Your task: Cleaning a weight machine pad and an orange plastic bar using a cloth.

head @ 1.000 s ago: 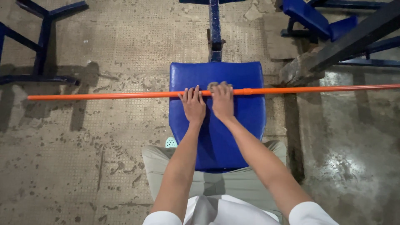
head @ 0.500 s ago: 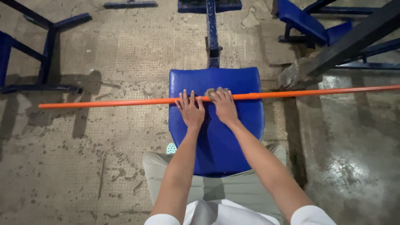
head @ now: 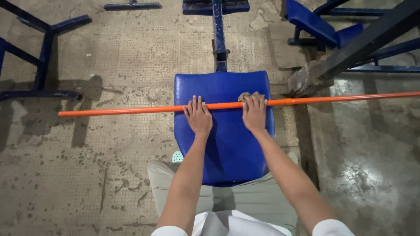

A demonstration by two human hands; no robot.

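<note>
A long orange pole (head: pixel 131 109) lies sideways across a blue padded seat (head: pixel 227 144), running from 9 o'clock to 3 o'clock. Its left end sticks out over the floor (head: pixel 87 175), and its right end goes off the picture's edge.

The left hand (head: pixel 199 116) lies flat and open on the seat. Its fingertips touch the pole near the seat's left side.

The right hand (head: pixel 254 113) is at about 3 o'clock from the left hand, a little way apart. It presses down on a small brownish rag (head: pixel 245 95) that is bunched up on the pole. The fingers are bent over the rag and pole.

The person's knees in pale trousers (head: pixel 245 199) are at 6 o'clock under the seat. Dark blue metal frames (head: pixel 43 57) stand on the floor at 10 o'clock, and more blue seats (head: pixel 313 22) at 1 o'clock.
</note>
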